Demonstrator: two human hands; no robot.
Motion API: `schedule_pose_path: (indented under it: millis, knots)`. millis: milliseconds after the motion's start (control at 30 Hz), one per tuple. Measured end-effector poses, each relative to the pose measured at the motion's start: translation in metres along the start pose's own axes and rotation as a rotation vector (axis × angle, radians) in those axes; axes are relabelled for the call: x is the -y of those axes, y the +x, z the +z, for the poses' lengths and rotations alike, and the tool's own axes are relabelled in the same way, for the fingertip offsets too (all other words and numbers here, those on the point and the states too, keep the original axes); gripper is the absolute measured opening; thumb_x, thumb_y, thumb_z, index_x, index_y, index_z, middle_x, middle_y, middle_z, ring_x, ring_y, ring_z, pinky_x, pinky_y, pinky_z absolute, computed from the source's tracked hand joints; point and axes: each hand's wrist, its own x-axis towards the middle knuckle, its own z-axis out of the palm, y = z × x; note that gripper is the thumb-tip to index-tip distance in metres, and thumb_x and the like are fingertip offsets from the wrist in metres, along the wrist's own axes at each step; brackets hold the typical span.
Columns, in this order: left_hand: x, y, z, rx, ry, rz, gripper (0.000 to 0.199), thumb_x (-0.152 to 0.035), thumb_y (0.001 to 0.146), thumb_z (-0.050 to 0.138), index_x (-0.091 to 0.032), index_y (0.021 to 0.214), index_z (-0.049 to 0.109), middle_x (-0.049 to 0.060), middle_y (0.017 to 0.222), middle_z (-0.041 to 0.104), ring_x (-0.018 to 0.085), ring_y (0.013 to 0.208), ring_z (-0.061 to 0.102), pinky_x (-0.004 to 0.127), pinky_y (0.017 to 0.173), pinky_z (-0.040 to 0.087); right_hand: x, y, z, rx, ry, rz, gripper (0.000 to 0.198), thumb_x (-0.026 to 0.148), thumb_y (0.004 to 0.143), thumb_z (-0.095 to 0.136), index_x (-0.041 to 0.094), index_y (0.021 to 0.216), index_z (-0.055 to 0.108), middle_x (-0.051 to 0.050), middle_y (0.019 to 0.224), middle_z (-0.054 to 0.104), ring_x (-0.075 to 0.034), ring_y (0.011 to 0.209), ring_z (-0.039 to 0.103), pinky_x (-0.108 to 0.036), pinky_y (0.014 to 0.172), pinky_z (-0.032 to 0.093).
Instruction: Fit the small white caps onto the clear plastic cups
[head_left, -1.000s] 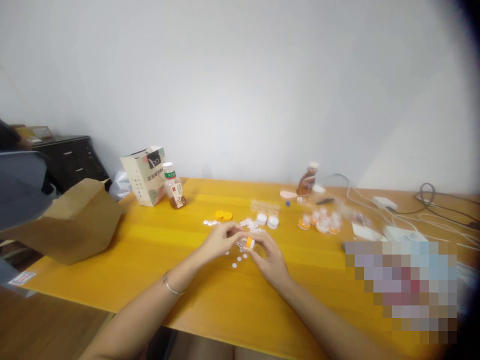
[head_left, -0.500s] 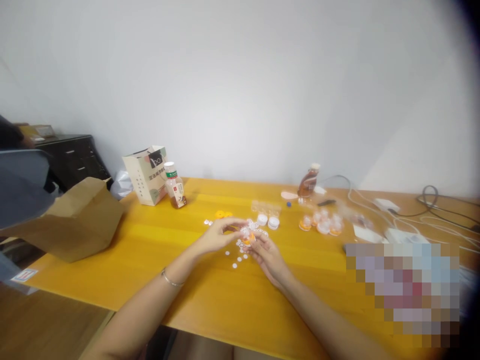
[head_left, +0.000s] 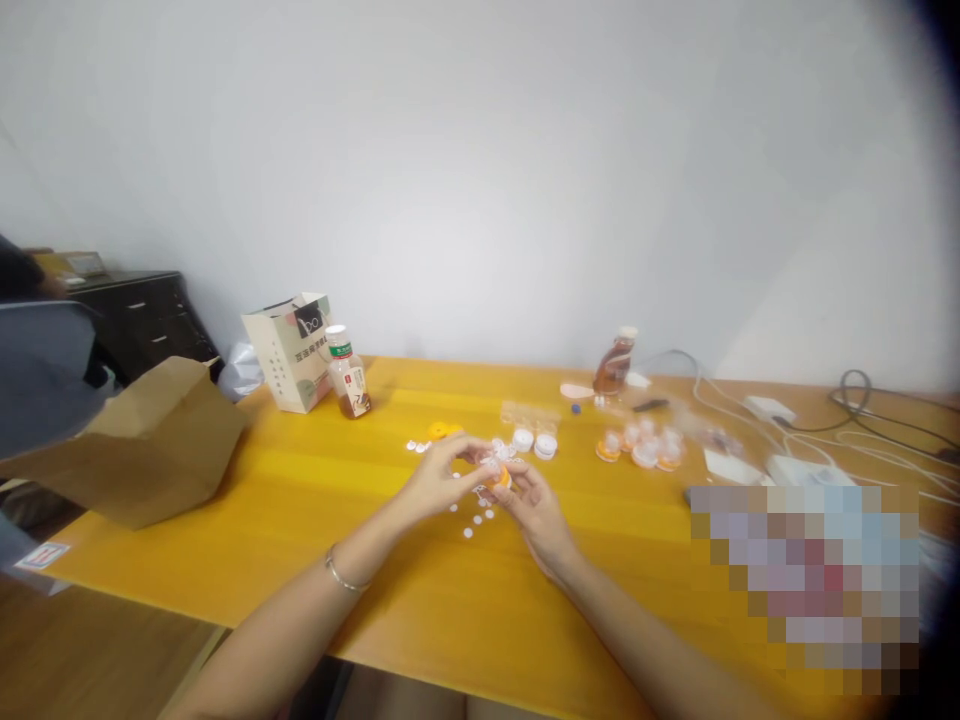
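Note:
Over the middle of the desk, my left hand and my right hand meet around a small orange-and-clear plastic piece. The left fingers are closed on its pale, clear side. At its orange side, the right thumb and fingers pinch it. Blur and the fingers hide its exact shape. Small white discs lie scattered on the wood just beneath the hands. Right behind them stand two white round caps. Yellow round pieces and a few more white bits sit beyond my left hand.
Several orange-and-clear pieces cluster to the right. A brown bottle stands at the back near white cables. To the left are a labelled drink bottle, a printed paper bag and a brown paper bag.
The held piece has tilted slightly, its orange side now facing more to the right. Both hands stay together in nearly the same place.

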Motion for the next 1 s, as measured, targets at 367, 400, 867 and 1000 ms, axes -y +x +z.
schedule_pose_path:
  millis: [367, 400, 867, 1000]
  knots:
    - [-0.005, -0.001, 0.003, 0.040, -0.061, -0.007, 0.026, -0.026, 0.074, 0.057, -0.016, 0.097, 0.061, 0.007, 0.092, 0.061, 0.017, 0.085, 0.054, 0.031, 0.082, 0.041, 0.004, -0.005, 0.000, -0.005, -0.043, -0.003, 0.031, 0.034, 0.063, 0.068, 0.022, 0.087, 0.052, -0.002, 0.087, 0.064, -0.017, 0.070, 0.062, -0.035, 0.072, 0.050]
    - [-0.004, -0.001, 0.000, 0.070, -0.080, -0.011, 0.026, -0.025, 0.075, 0.056, -0.017, 0.099, 0.061, 0.007, 0.095, 0.061, 0.018, 0.088, 0.054, 0.032, 0.084, 0.041, 0.004, -0.006, 0.000, 0.003, -0.026, 0.020, 0.031, 0.035, 0.064, 0.068, 0.022, 0.088, 0.052, -0.002, 0.085, 0.064, -0.016, 0.067, 0.062, -0.034, 0.071, 0.050]
    - [0.001, 0.000, 0.008, 0.088, -0.499, -0.157, 0.044, -0.033, 0.070, 0.062, -0.020, 0.111, 0.053, 0.008, 0.108, 0.055, 0.020, 0.099, 0.051, 0.030, 0.084, 0.042, 0.008, -0.005, 0.000, 0.105, 0.121, 0.155, 0.028, 0.035, 0.066, 0.066, 0.024, 0.090, 0.058, -0.001, 0.088, 0.063, -0.014, 0.070, 0.062, -0.031, 0.075, 0.048]
    - [0.000, 0.000, 0.008, 0.218, -0.598, -0.168, 0.051, -0.036, 0.074, 0.058, -0.019, 0.120, 0.043, 0.009, 0.100, 0.058, 0.016, 0.084, 0.056, 0.027, 0.074, 0.044, 0.007, -0.004, 0.000, 0.125, 0.173, 0.158, 0.031, 0.035, 0.067, 0.065, 0.026, 0.096, 0.058, -0.002, 0.098, 0.061, -0.014, 0.073, 0.060, -0.030, 0.073, 0.048]
